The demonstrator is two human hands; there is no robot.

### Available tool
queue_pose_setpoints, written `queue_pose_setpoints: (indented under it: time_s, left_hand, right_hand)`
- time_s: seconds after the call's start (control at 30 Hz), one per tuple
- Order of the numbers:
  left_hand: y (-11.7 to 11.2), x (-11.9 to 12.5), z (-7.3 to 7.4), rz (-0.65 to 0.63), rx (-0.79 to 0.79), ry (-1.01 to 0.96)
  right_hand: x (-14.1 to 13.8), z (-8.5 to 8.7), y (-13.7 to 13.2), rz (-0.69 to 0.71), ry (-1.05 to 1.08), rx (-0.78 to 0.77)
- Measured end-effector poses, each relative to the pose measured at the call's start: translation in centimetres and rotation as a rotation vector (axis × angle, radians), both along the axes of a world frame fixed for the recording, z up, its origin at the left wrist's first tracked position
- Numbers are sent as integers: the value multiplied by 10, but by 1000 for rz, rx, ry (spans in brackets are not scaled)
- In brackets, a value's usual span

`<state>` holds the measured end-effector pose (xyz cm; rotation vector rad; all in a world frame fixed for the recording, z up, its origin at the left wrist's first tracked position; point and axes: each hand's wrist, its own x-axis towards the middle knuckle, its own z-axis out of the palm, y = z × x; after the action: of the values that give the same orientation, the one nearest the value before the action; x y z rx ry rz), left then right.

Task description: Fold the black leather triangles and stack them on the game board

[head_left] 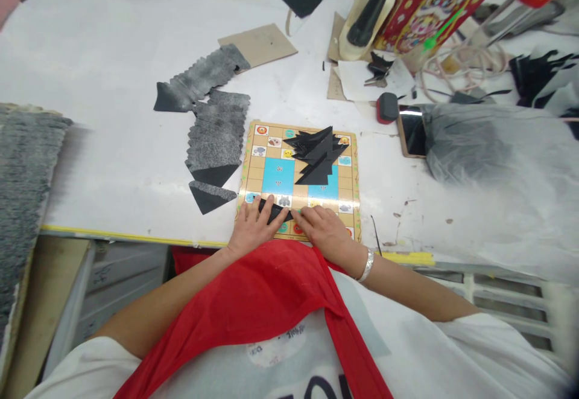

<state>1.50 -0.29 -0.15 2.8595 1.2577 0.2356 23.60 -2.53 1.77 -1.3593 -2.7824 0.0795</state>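
Observation:
A small pointed piece of black material (272, 212) lies near the front edge of a printed game board (348, 177). Over it my left hand (252, 228) rests with fingers apart, its thumb and fingertips holding the piece against the board. My right hand (326, 230) is closed at the piece's right tip, thumb and forefinger touching it; the exact pinch is too small to make out. Farther up the board sits a loose pile of black triangular pieces (319, 156). Left of the board are grey fuzzy-backed strips with black ends (219, 133) and one separate piece (208, 197).
A beige card (260, 46) lies behind the strips. On the right are a phone (411, 132), a small black-and-red box (387, 108), keys (379, 72), a grey plastic bag (474, 142) and a red box (434, 9). A thick grey fuzzy stack (27, 169) stands at the left edge.

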Motion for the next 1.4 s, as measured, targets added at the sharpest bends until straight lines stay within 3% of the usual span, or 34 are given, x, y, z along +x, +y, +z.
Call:
queue_pose_setpoints:
  time_s: [0.2,0.37,0.53,0.7,0.83,1.0,1.13,1.27,1.33,1.4]
  left_hand:
    - [-1,1,-1,-3,36,36]
    - [-2,2,3,18,-2,70]
    - [-5,2,5,79,-86,99]
    - [-7,3,0,78,-53,84]
    - [-8,4,-5,52,60,46]
    - [-4,-4,-6,12,111,-135]
    - [1,-32,3,13,141,-361]
    - [6,-74,9,283,215,-300]
    - [6,-89,7,387,228,-229]
    - [3,-93,3,424,210,-174]
  right_hand:
    - [2,-1,-11,-188,179,69]
    - [-10,-2,-14,-163,188,9]
    - [0,-5,-26,-178,335,-22]
    - [-3,0,-15,-386,534,-42]
    - [-22,14,10,-442,335,-156]
    - [-26,22,28,-324,120,-265]
    - [4,36,47,-261,-38,-137]
    - [41,56,82,-449,-156,124]
    - [40,57,95,-440,-84,237]
    - [20,52,97,-346,61,249]
